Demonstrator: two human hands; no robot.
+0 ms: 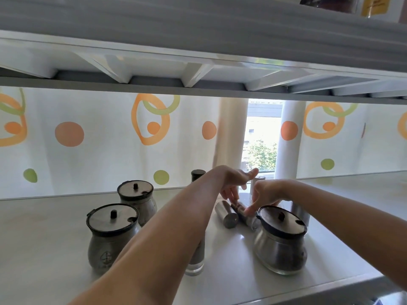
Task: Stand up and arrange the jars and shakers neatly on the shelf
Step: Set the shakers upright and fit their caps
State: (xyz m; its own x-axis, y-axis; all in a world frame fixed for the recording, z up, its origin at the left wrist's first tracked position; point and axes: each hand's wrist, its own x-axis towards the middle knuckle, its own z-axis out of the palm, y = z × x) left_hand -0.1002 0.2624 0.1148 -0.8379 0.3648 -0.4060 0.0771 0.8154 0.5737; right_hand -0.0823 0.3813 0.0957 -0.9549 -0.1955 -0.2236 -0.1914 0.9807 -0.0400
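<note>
Flanking hands [246, 190]: upright jars [113, 234], toppled shakers [226, 214].

On the pale grey shelf [44, 234] we have two round-bellied glass jars with dark lids at the left, one [112, 236] in front and the other [137, 200] behind it. A third lidded glass jar [280, 241] stands at the right front. Between them, toward the back, two slim metal-capped shakers lie on their sides, one [226, 214] just left of the other [244, 213]. Our left hand [233, 183] and right hand [263, 194] meet over the lying pair. A tall dark-capped shaker [197, 175] stands behind our left arm, and a glass-footed shaker [196, 258] under it at the front.
</note>
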